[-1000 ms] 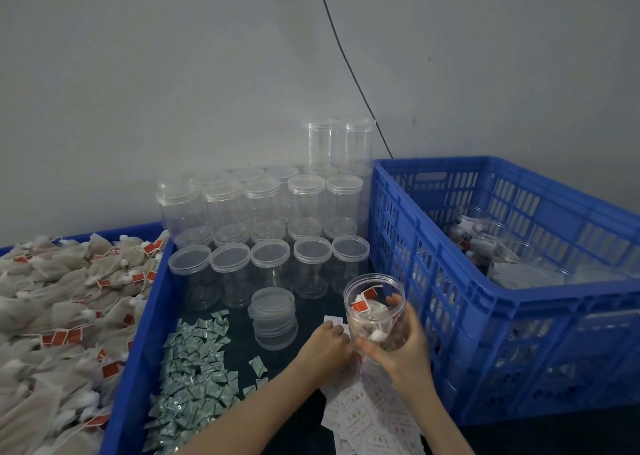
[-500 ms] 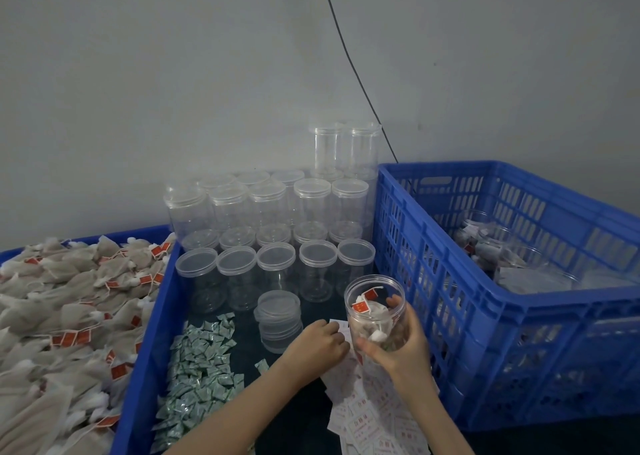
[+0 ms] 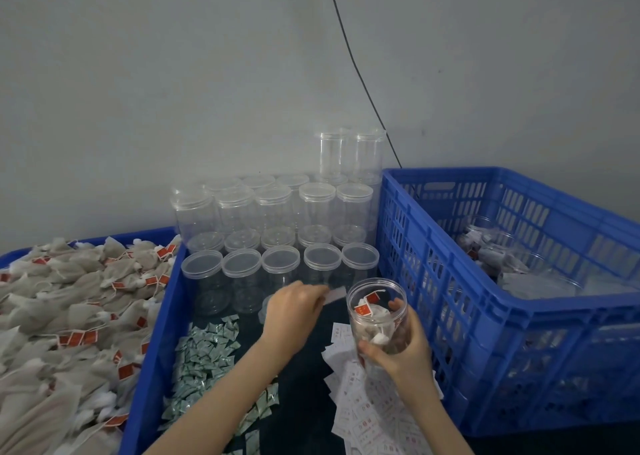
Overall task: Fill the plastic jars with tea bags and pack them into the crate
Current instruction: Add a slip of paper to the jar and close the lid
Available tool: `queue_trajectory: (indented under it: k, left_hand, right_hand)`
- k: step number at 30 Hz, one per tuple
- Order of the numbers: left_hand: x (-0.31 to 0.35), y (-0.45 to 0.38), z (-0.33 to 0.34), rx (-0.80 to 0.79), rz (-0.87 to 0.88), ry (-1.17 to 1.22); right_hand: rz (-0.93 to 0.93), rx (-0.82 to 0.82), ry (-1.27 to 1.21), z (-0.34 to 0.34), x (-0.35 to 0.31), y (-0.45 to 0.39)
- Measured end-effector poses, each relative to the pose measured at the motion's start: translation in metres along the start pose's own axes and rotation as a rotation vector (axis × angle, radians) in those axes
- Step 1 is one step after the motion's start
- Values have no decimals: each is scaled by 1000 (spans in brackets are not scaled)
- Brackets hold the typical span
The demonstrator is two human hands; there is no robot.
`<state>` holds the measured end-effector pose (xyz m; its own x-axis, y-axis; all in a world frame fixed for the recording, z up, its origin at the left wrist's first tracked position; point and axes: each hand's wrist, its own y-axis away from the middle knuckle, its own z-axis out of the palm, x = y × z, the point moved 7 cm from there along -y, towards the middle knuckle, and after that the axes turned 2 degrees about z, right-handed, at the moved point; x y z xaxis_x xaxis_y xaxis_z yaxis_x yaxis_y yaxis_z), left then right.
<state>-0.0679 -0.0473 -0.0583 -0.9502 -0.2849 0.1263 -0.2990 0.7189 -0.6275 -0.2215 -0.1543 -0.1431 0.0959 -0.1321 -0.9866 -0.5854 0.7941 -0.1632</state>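
Nearest the camera, white paper slips (image 3: 374, 416) with red print lie scattered on the dark desk (image 3: 304, 378), partly under the right forearm. Just left of them a heap of small green sachets (image 3: 204, 354) spreads along the desk's near left side.

The right hand (image 3: 403, 345) grips an open plastic jar (image 3: 377, 312) from the side, fingers curled round its lower wall, holding it upright above the slips. Inside the jar sit several tea bags (image 3: 372, 330) — one red tag pokes up near the mouth. The left hand (image 3: 294, 307) is raised just left of the jar, its fingers pinching a white paper slip (image 3: 334, 294) whose free end points toward the jar's rim; it is near the rim, not inside.

To the far left a blue tray holds a large pile of loose tea bags (image 3: 69, 316) with red tags and strings.

Behind the hands stand rows of empty clear jars (image 3: 280, 267) with lids on, stacked higher toward the wall, two tall ones at the back.

On the right a blue crate (image 3: 485, 316) stands just beside the held jar — in it lie a few filled jars (image 3: 512, 257), blurred through the plastic. A black cable (image 3: 360, 70) runs down the grey wall behind.
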Motion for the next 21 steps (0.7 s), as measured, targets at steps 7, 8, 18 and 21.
queue_trajectory:
  k: [7,8,18,21]
  left_hand:
    - [-22,-21,-27,-32,-483,718]
    - [-17,-23,-32,-31,-476,765]
    - [47,-26,-41,-279,170,13]
    - [50,-25,-33,-386,246,-85]
  right_hand:
    - [16,-38,-44,12,4,-1]
    - [9,-40,-45,13,3,-1]
    - [-15,-36,-39,20,1,0]
    - [-3,-34,-37,20,2,0]
